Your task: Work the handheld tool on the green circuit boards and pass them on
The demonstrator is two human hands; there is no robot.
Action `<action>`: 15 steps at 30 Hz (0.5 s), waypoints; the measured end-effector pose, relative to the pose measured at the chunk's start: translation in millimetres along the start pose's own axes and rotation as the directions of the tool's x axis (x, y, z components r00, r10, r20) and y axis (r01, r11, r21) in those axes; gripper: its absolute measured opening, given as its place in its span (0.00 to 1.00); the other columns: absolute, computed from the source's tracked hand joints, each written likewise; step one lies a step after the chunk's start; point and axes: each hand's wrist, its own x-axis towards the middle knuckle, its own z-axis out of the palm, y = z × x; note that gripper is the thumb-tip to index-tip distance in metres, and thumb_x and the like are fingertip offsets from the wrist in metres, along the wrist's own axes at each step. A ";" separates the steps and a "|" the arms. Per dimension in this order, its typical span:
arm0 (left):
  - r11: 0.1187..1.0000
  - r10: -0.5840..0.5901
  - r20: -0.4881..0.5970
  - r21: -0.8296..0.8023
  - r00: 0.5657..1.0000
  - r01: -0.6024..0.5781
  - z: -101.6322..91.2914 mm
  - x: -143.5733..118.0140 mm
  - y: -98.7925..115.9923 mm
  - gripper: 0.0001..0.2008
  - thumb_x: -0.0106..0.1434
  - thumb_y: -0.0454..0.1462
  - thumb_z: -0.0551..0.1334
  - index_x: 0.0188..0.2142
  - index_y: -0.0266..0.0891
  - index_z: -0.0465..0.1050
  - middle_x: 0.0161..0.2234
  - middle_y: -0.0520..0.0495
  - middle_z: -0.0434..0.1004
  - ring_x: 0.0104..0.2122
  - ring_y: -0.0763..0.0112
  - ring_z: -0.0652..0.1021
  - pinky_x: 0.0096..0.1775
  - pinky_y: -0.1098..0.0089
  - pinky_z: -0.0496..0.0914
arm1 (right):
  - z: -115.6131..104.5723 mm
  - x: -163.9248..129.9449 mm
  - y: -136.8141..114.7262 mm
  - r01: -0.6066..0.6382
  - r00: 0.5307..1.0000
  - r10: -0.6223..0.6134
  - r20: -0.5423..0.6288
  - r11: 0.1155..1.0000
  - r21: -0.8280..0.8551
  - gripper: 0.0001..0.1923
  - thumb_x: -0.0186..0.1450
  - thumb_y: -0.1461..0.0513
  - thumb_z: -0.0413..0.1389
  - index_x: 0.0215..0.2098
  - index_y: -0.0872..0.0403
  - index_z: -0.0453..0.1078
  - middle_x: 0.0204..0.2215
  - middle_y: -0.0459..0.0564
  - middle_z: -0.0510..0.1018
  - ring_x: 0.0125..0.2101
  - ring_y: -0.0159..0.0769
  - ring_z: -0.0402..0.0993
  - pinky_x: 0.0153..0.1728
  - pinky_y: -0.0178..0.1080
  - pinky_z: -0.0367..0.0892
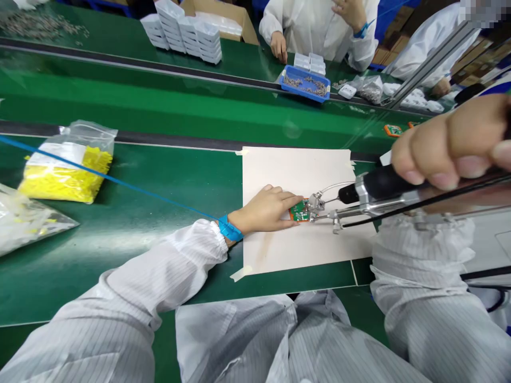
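Observation:
A small green circuit board (297, 211) with orange edges lies on a sheet of pale paper (279, 170) taped to the bench. Thumb and forefinger of my left hand (269, 209) grip the board at its left end, the hand resting on the paper. My right hand (451, 143) is wrapped around the black handle of a soldering iron (383, 183) with a metal wire-feed attachment. Its metal tip parts (316, 205) meet the right part of the board and cover it; exact contact cannot be made out. A blue wrist strap (229, 229) circles my left wrist.
Bags of yellow parts (66, 167) and pale parts (27, 221) lie at left. Across a sunken green belt (179, 109) are a blue tray (305, 85), stacked white trays (183, 34) and co-workers (319, 26). Another board (393, 130) sits at right. A blue cord (120, 181) crosses the left side.

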 end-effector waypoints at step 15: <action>0.999 -0.006 0.006 -0.047 1.000 0.007 -4.3 0.1 1.8 0.30 0.71 0.53 0.61 0.65 0.39 0.68 0.61 0.40 0.76 0.52 0.54 0.77 0.51 0.57 0.63 | 45.1 3.6 33.9 -0.186 0.977 0.175 -0.124 0.979 -0.086 0.25 0.62 0.40 0.64 0.40 0.47 0.63 0.25 0.42 0.68 0.31 0.32 0.77 0.33 0.41 0.77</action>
